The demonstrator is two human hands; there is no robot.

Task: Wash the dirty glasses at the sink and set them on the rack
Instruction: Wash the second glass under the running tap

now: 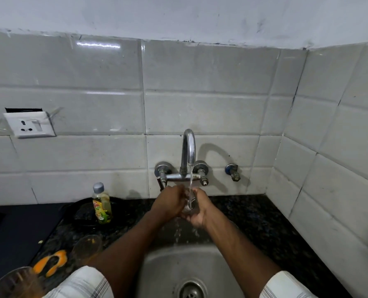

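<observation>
Two hands engaged: left hand (170, 204) and right hand (200, 214) wrap a small clear drinking glass (188, 206) under the chrome tap (188, 150), over the steel sink (157, 267). Likely slippery, brittle, light; hold its wall.

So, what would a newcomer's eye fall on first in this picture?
Most likely the two hands in the middle: the left hand and the right hand hold a small clear glass under the running tap, above the steel sink. Next, on the dark counter at the left, stand a dish soap bottle, an orange peel and a dirty glass beside it.
</observation>
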